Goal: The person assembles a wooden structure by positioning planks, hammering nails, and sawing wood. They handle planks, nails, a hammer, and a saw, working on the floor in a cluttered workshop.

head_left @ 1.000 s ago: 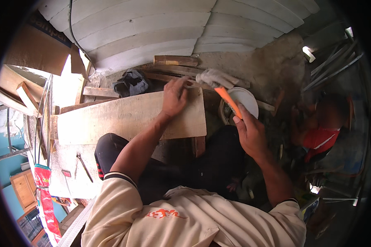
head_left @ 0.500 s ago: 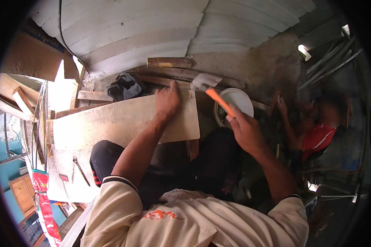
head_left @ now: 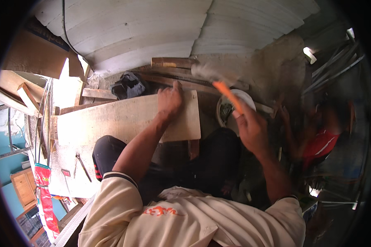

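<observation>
A pale wooden board [head_left: 107, 123] lies crosswise in front of my knees. My left hand [head_left: 170, 99] is closed at its far edge near the right end, fingertips curled out of sight. In my right hand [head_left: 252, 128] is an orange-handled striking tool [head_left: 228, 95], gripped low on its handle. Its broad grey head is smeared by motion above and beyond the board's right end, apart from the board. A white bucket [head_left: 247, 97] stands just beyond my right hand, partly hidden by the tool and hand.
Wooden offcuts [head_left: 175, 62] and a dark crumpled bag [head_left: 128, 85] lie beyond the board, against the pale wall sheets [head_left: 152, 29]. To the right sits another person in a red top [head_left: 320, 142]. A red-and-white sack [head_left: 45, 197] hangs at the left, near a thin dark tool [head_left: 83, 168].
The orange-handled tool has swung slightly away and to the right, and its head is now more blurred. My left hand stays on the board. The whole view has shifted a little.
</observation>
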Demonstrator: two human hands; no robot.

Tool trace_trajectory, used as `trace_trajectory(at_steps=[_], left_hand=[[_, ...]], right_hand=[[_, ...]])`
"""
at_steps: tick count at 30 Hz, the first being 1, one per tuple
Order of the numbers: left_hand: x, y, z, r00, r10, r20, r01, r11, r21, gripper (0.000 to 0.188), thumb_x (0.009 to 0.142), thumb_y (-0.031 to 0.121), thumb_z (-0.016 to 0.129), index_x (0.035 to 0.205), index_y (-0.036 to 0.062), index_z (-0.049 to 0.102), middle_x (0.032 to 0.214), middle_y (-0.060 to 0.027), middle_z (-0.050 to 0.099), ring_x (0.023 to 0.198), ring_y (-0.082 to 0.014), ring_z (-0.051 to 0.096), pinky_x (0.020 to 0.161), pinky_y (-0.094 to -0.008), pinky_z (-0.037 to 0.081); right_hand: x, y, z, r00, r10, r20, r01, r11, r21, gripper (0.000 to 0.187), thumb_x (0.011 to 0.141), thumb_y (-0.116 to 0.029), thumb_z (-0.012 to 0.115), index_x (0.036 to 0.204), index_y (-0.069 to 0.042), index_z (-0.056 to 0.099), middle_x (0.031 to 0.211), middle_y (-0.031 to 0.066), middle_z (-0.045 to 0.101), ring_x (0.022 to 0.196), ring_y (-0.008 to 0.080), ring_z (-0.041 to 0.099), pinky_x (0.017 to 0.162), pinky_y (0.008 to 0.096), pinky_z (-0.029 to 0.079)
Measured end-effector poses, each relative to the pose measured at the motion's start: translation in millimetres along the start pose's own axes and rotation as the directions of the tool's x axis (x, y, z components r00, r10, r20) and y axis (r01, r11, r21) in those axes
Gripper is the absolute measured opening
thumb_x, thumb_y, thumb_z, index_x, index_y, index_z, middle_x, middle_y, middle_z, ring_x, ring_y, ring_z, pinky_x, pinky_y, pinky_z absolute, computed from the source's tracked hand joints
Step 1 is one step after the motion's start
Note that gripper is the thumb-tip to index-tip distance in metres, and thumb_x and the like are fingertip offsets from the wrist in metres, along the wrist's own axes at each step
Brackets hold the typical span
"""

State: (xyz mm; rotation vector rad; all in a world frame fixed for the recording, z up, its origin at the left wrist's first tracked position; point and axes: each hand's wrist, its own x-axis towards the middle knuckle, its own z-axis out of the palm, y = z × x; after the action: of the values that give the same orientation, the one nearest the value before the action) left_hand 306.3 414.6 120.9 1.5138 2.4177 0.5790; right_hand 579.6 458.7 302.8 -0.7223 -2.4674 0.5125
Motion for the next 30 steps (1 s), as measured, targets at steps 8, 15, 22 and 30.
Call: trace_trajectory(at_steps=[8, 15, 22, 30], left_hand=[[-3.9, 1.2, -2.5, 1.0, -0.007, 0.012, 0.007, 0.999, -0.035, 0.022, 0.104, 0.021, 0.045, 0.117, 0.0074, 0.057, 0.1, -0.0234, 0.076, 0.107, -0.0392, 0.072, 0.101, -0.0555, 0.046], [-4.8, -1.1, 10.2, 0.999, 0.005, -0.036, -0.007, 0.998, -0.056, 0.018, 0.104, 0.018, 0.048, 0.117, 0.008, 0.056, 0.095, -0.0202, 0.075, 0.099, -0.0405, 0.072, 0.096, -0.0554, 0.048], [-2.1, 4.7, 0.2, 1.0, 0.002, 0.006, -0.002, 0.999, -0.036, 0.026, 0.106, 0.021, 0.042, 0.118, 0.0065, 0.059, 0.102, -0.023, 0.076, 0.105, -0.039, 0.072, 0.102, -0.0536, 0.045], [-3.9, 3.0, 3.7, 1.0, 0.015, -0.012, -0.016, 0.997, -0.079, 0.024, 0.105, 0.022, 0.044, 0.115, 0.007, 0.06, 0.097, -0.023, 0.076, 0.102, -0.0406, 0.073, 0.097, -0.0532, 0.046]], right_hand=[[-6.9, -0.1, 17.1, 0.95, 0.137, 0.281, -0.079, 0.975, -0.206, 0.038, 0.108, -0.029, 0.067, 0.128, 0.003, 0.061, 0.085, 0.0188, 0.068, 0.064, 0.0242, 0.067, 0.059, 0.0402, 0.055], [-6.9, 6.0, -13.9, 0.99, -0.017, -0.142, 0.053, 0.967, 0.249, 0.025, 0.11, -0.021, 0.057, 0.122, 0.0, 0.062, 0.09, 0.0186, 0.071, 0.075, 0.0379, 0.07, 0.061, 0.0426, 0.055], [-6.5, 14.7, 15.4, 0.681, 0.422, 0.598, -0.278, 0.905, -0.323, 0.032, 0.112, -0.026, 0.056, 0.122, 0.003, 0.06, 0.1, 0.0163, 0.075, 0.082, 0.032, 0.074, 0.065, 0.0356, 0.055], [-26.4, 20.8, 3.3, 0.99, -0.01, -0.141, 0.01, 1.0, -0.002, 0.033, 0.11, -0.031, 0.061, 0.116, 0.002, 0.058, 0.097, 0.0164, 0.074, 0.08, 0.0329, 0.074, 0.066, 0.0412, 0.057]])
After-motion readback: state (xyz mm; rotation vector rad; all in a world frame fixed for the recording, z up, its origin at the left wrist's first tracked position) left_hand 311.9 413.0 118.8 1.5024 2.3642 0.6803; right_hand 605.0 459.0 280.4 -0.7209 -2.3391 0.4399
